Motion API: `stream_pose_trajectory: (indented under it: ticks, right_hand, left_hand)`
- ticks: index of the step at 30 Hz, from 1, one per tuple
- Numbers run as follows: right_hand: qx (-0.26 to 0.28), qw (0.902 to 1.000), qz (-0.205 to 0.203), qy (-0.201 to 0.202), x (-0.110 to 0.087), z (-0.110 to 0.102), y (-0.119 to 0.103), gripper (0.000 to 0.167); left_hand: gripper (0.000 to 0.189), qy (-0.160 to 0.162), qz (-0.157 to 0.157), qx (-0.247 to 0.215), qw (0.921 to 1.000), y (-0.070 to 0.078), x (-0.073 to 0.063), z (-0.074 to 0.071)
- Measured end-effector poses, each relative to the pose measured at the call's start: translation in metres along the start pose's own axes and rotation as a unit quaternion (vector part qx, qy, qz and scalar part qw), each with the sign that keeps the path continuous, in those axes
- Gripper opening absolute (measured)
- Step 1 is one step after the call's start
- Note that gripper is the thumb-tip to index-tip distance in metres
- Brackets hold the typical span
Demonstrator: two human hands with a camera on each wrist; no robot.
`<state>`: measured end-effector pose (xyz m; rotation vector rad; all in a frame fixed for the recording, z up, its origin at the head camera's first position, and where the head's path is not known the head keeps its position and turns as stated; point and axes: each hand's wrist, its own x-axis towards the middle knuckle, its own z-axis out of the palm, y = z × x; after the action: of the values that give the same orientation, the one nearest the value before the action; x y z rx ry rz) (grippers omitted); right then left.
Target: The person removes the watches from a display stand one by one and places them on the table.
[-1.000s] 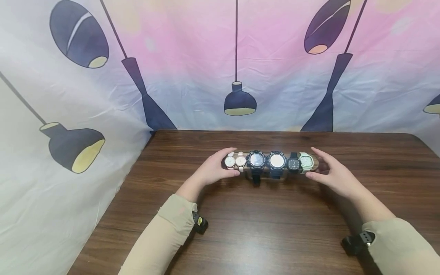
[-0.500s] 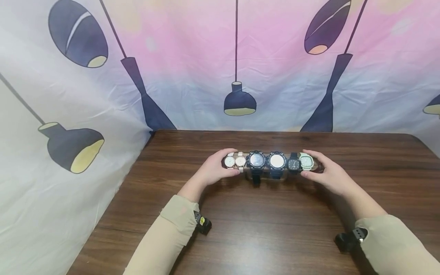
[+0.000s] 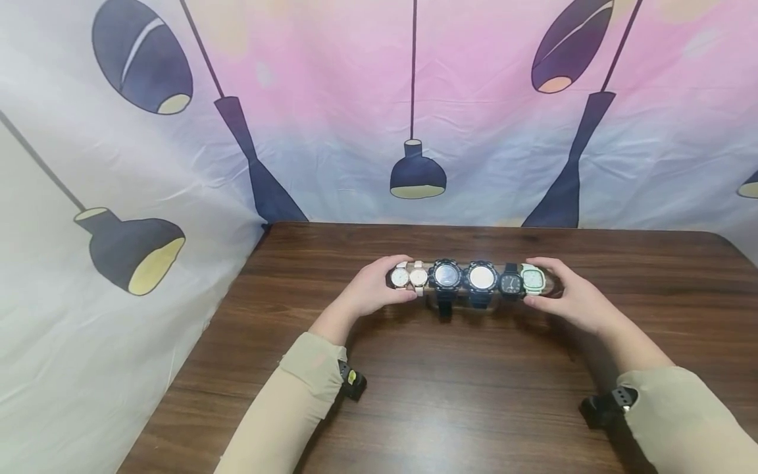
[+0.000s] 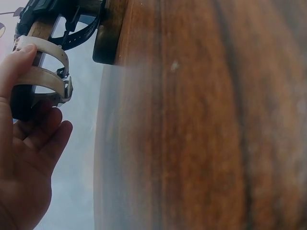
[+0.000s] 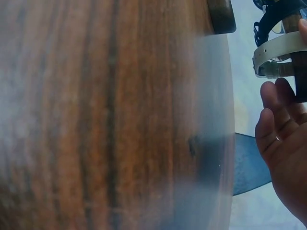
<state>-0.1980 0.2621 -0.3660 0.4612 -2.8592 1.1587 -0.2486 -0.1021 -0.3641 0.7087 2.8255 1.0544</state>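
A watch display stand, a bar (image 4: 21,103) on a dark base (image 4: 108,43), lies across the table before me. Strapped along it are two small watches with pale straps (image 3: 400,276), two large black watches (image 3: 447,275), a square black watch (image 3: 511,283) and a mint-green watch (image 3: 534,280). My left hand (image 3: 379,283) grips the left end, its thumb by the pale straps and its fingers around the far side. At the other end my right hand (image 3: 571,296) holds the stand beside the mint-green watch. Some fingertips are hidden behind the bar.
The brown wooden table (image 3: 438,395) extends on all sides of the stand. Behind it and along the left hangs a cloth (image 3: 337,131) printed with lamps. Wrist cameras (image 3: 606,407) sit at both cuffs.
My right hand has moved left, closing in on the stand's right end. My left hand keeps its grip. The whole head view has shifted slightly.
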Motion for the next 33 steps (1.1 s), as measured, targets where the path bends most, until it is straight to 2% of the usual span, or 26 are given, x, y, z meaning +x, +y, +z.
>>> stream_pose_trajectory:
  ticks: [6,16,27,33]
  right_hand:
    - [0.008,0.9999,0.000,-0.014,0.0020,0.0002,-0.0017,0.073]
    - [0.003,0.9999,-0.013,-0.003,0.0049,-0.0003,0.0003,0.061]
    - [-0.015,0.9998,-0.008,-0.004,0.0042,-0.0030,-0.0006,0.060]
    - [-0.004,0.9998,-0.017,0.001,0.0030,-0.0026,0.0026,0.059]
  left_hand:
    - [0.065,0.002,0.000,-0.001,1.0000,0.0006,0.0003,-0.0010]
    - [0.063,0.002,0.010,0.011,0.9999,-0.0004,0.0002,-0.0012]
    - [0.062,-0.001,0.013,0.014,0.9998,-0.0006,0.0008,-0.0016]
    - [0.063,-0.005,0.014,0.009,0.9998,-0.0007,0.0008,-0.0019]
